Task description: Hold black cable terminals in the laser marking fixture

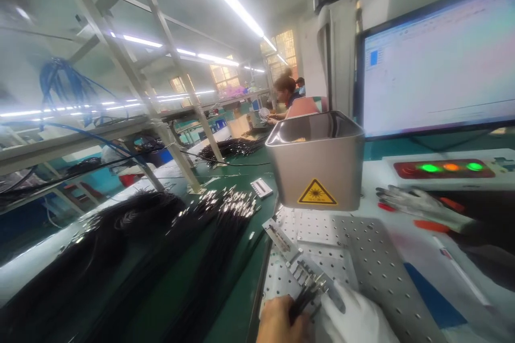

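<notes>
At the bottom edge my left hand, bare, grips a small bunch of thin black cables. Their metal plug ends lie fanned out on a narrow metal fixture strip on the perforated plate. My right hand wears a white glove and rests right beside the plug ends, one finger reaching onto the fixture. Most of that hand is cut off by the frame. Just above the fixture hangs the grey laser head with its yellow warning sticker.
Large heaps of black cables with shiny plugs cover the green bench on the left. A monitor, a control box with lit buttons and a spare glove are at the right. A co-worker sits farther back.
</notes>
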Motion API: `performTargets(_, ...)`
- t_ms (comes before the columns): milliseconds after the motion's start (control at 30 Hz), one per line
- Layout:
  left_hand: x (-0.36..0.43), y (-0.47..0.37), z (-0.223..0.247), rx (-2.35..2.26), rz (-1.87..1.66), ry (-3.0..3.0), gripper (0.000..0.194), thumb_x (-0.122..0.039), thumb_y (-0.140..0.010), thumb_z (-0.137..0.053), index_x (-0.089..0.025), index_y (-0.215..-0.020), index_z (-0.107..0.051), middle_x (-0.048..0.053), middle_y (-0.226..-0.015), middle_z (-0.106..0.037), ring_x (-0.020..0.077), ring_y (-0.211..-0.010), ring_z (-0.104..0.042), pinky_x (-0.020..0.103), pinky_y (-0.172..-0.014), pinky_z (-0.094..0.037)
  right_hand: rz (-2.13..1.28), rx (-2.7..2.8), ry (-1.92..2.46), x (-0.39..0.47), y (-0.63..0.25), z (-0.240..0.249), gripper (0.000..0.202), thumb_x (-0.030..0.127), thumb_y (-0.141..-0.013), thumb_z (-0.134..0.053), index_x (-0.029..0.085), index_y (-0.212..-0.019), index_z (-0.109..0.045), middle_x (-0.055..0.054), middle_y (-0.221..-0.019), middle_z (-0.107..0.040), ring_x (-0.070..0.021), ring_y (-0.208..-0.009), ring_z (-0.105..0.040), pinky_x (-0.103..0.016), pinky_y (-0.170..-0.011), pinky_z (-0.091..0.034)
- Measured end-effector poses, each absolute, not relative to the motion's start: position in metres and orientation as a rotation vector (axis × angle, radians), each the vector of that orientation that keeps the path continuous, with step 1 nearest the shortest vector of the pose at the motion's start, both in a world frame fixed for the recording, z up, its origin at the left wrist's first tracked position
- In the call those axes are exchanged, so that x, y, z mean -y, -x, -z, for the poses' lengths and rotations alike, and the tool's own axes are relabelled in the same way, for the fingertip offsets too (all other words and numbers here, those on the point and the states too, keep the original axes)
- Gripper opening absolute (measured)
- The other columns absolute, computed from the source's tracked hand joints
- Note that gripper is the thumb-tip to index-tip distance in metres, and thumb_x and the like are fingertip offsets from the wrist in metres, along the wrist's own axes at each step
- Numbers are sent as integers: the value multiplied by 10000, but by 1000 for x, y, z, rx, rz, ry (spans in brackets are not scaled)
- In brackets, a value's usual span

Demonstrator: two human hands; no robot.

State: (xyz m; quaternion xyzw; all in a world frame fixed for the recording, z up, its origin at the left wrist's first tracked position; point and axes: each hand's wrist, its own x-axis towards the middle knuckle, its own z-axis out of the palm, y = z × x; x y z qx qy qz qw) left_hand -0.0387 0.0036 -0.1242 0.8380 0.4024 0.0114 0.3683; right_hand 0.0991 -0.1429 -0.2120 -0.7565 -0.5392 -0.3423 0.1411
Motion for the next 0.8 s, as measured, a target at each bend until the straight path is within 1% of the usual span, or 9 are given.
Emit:
performTargets(133,0,36,127,-1033,-19,-2110,209,-393,-749,-658,-192,-804,-677,66,-890,-657,266,-939,-572,312,-833,-432,1106,1555,2198,142,-96,202,250,226,-770,-541,287,-939,-714,-115,-975,-694,-210,-702,-645,-263,-544,-537)
performTargets(333,7,23,127,-1099,74,-2160,147,-332,-731,-670,-185,-736,-671,59,-798,-623,265,-861,-573,326,-778,-419,1147,1613,2154,144,-93,193,282,197,-736,-534,258,-931,-728,-147,-993,-684,-231,-754,-641,-295,-591,-557)
performTargets(500,1,24,120,-1046,-18,-2198,125,-301,-726,-680,-189,-782,-675,62,-888,-634,261,-923,-567,312,-802,-422,1162,1611,2155,142,-96,198,267,204,-738,-553,266,-933,-724,-131,-993,-688,-229,-750,-644,-282,-576,-550)
performTargets(567,-5,25,116,-1039,-63,-2170,117,-299,-757,-654,-182,-762,-658,49,-846,-622,242,-896,-566,300,-784,-420,1127,1589,2159,141,-98,207,282,209,-756,-563,283,-975,-726,-119,-1010,-693,-220,-753,-649,-266,-575,-542)
performTargets(667,-13,26,114,-971,-79,-2048,191,-328,-812,-601,-184,-686,-604,5,-659,-554,203,-742,-551,284,-690,-408,1018,1571,2170,140,-104,225,286,229,-786,-590,304,-1028,-724,-101,-1069,-695,-222,-802,-660,-257,-612,-535)
performTargets(733,-15,25,115,-928,-88,-1944,186,-350,-804,-620,-192,-713,-585,-25,-595,-513,181,-658,-522,275,-639,-396,887,1553,2198,139,-108,237,282,250,-802,-606,311,-1050,-724,-85,-1077,-698,-229,-824,-666,-261,-630,-528)
performTargets(800,-14,24,117,-907,-119,-1877,162,-335,-768,-656,-200,-754,-566,-43,-593,-505,164,-628,-500,267,-624,-390,750,1534,2220,139,-110,246,287,266,-822,-603,312,-1077,-725,-77,-1048,-705,-228,-810,-668,-263,-630,-520)
